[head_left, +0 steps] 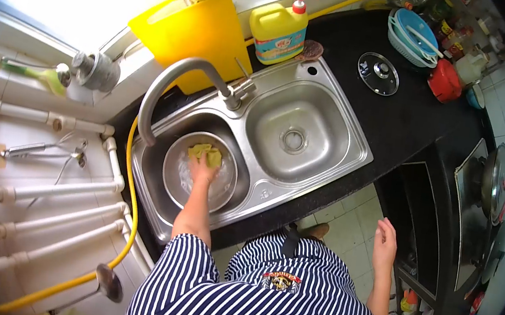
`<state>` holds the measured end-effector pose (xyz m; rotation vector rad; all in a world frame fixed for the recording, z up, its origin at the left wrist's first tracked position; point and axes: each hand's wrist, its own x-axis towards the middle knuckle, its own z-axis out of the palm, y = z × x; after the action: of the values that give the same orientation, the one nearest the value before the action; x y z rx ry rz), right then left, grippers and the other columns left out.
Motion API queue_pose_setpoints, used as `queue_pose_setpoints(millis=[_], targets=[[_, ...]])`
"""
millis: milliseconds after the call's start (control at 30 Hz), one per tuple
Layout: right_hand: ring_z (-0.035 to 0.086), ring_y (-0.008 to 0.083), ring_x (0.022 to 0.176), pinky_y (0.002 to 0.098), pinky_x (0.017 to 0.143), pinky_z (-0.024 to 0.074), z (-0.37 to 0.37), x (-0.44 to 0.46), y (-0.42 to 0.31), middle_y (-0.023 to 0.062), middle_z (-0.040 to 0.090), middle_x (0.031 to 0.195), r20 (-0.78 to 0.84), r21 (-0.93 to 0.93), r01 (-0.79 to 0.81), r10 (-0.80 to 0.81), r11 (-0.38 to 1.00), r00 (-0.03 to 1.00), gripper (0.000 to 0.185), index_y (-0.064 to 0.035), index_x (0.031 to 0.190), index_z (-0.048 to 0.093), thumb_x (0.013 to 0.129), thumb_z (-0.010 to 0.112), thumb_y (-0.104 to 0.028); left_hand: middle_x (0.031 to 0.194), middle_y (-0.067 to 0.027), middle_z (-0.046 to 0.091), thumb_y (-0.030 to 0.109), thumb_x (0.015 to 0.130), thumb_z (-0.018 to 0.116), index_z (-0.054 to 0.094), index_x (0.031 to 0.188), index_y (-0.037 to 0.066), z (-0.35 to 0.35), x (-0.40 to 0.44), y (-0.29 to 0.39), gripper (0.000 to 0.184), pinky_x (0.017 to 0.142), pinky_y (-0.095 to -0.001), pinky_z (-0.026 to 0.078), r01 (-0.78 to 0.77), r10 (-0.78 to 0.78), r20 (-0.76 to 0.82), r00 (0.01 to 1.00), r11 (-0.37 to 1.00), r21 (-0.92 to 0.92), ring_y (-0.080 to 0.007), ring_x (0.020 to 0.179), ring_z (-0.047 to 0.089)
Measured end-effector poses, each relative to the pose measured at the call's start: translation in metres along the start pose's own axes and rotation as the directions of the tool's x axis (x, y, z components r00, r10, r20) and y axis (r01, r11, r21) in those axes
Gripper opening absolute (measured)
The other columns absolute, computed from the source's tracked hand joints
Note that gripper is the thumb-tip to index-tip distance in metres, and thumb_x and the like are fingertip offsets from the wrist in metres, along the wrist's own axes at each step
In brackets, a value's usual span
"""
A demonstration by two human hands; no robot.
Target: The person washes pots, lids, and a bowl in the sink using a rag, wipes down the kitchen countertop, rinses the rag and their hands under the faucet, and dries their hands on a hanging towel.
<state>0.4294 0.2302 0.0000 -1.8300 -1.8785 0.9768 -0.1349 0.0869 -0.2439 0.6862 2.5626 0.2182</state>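
My left hand [203,171] reaches down into a round metal bowl [171,179] that stands in the left basin of the sink. Its fingers are closed on a yellow-green cloth [204,150], bunched near the bowl's far wall. What looks like clear water, with white glints, lies in the bowl. Off to the right, my right hand [385,242] hangs in the air in front of the counter, touching nothing, with its fingers stretched out. The curved metal faucet [155,97] arches over the left basin, its spout end beside the bowl.
A yellow jug with a red pump [279,37] and a yellow cutting board [186,28] stand behind the sink. On the black counter are a glass lid [378,74], a blue basket [415,35] and a red container [445,81]. A yellow hose [132,186] runs along the left.
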Motion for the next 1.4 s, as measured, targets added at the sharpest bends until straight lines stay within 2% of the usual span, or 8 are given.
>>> queue_pose_setpoints(millis=[267,400,500,600,800,967,1200,1400], targets=[[0.063,0.0224,0.109,0.0294,0.088,0.0511,0.018,0.002,-0.060,0.0143,0.062,0.127,0.133,-0.001,0.101,-0.100,0.995,0.986,0.024,-0.0003,0.117,0.065,0.097,0.055,-0.007,0.114,-0.0273,0.061,0.009,0.078,0.065,0.062,0.114,0.004,0.040,0.009,0.007,0.036,0.093,-0.0497,0.049,-0.054,0.039,-0.055,0.998,0.951,-0.305,-0.0442,0.098,0.061],[0.064,0.0165,0.103,0.0275,0.086,0.0509,0.053,0.017,-0.097,0.0110,0.069,0.113,0.317,0.177,0.012,-0.068,0.984,0.946,0.024,0.0005,0.117,0.066,0.096,0.058,-0.010,0.104,-0.0184,0.063,0.007,0.083,0.048,0.059,0.111,0.004,-0.015,-0.012,0.018,0.030,0.082,-0.0504,0.053,0.153,-0.395,0.062,0.917,0.203,-0.967,-0.0351,0.085,0.064],[0.066,0.0232,0.099,0.0318,0.087,0.0514,0.104,0.031,-0.139,0.0128,0.069,0.113,0.437,0.286,0.171,-0.287,0.943,0.853,0.029,-0.0039,0.121,0.066,0.097,0.057,-0.017,0.100,-0.0158,0.063,0.024,0.088,0.048,0.059,0.114,0.003,-0.080,-0.052,0.035,0.034,0.074,-0.0398,0.054,0.288,-0.038,0.378,0.925,-0.578,-0.764,-0.0233,0.074,0.059],[0.062,0.0251,0.112,0.0347,0.098,0.0469,0.166,0.033,-0.199,0.0162,0.065,0.123,0.616,0.388,0.200,-0.415,0.900,0.670,0.037,-0.0022,0.125,0.063,0.099,0.055,-0.027,0.100,-0.0141,0.065,0.024,0.091,0.045,0.061,0.115,0.005,-0.056,-0.040,-0.010,0.035,0.074,-0.0374,0.051,0.378,0.370,0.113,0.922,-0.798,-0.470,-0.0170,0.066,0.054],[0.041,0.0246,0.135,0.0349,0.105,0.0396,0.306,-0.005,-0.266,0.0113,0.040,0.151,0.839,0.471,-0.258,-0.338,0.843,0.426,0.076,-0.0093,0.154,0.023,0.099,0.052,-0.052,0.117,-0.0120,0.064,0.026,0.099,0.042,0.056,0.127,0.004,-0.100,-0.109,0.055,0.039,0.099,-0.0432,0.047,0.235,0.291,-0.012,0.957,-0.796,-0.558,-0.0233,0.102,0.061],[0.065,0.0432,0.090,0.0501,0.079,0.0505,0.323,0.001,-0.288,0.0274,0.068,0.093,0.629,0.330,0.332,-0.469,0.883,0.620,0.042,0.0022,0.098,0.065,0.090,0.062,-0.039,0.130,-0.0151,0.060,0.020,0.097,0.046,0.053,0.131,0.000,-0.125,-0.126,0.049,0.040,0.108,-0.0438,0.041,0.133,0.155,0.037,0.987,-0.676,-0.724,-0.0292,0.121,0.056],[0.063,0.0411,0.100,0.0487,0.083,0.0492,0.328,-0.017,-0.297,0.0232,0.065,0.110,0.321,0.539,0.414,-0.634,0.733,0.704,0.036,-0.0043,0.108,0.064,0.094,0.057,-0.036,0.125,-0.0120,0.063,0.023,0.098,0.048,0.057,0.125,0.001,-0.148,-0.117,0.041,0.035,0.103,-0.0440,0.043,0.215,-0.209,0.264,0.942,-0.229,-0.949,-0.0267,0.116,0.058],[0.058,0.0375,0.108,0.0482,0.090,0.0474,0.319,-0.019,-0.305,0.0210,0.063,0.111,0.505,0.436,0.620,-0.747,0.653,0.432,0.034,-0.0044,0.109,0.064,0.094,0.055,-0.034,0.117,-0.0111,0.064,0.042,0.102,0.046,0.058,0.119,0.004,-0.137,-0.113,0.030,0.043,0.097,-0.0442,0.048,0.388,0.156,0.369,0.916,-0.576,-0.719,-0.0256,0.110,0.060]])
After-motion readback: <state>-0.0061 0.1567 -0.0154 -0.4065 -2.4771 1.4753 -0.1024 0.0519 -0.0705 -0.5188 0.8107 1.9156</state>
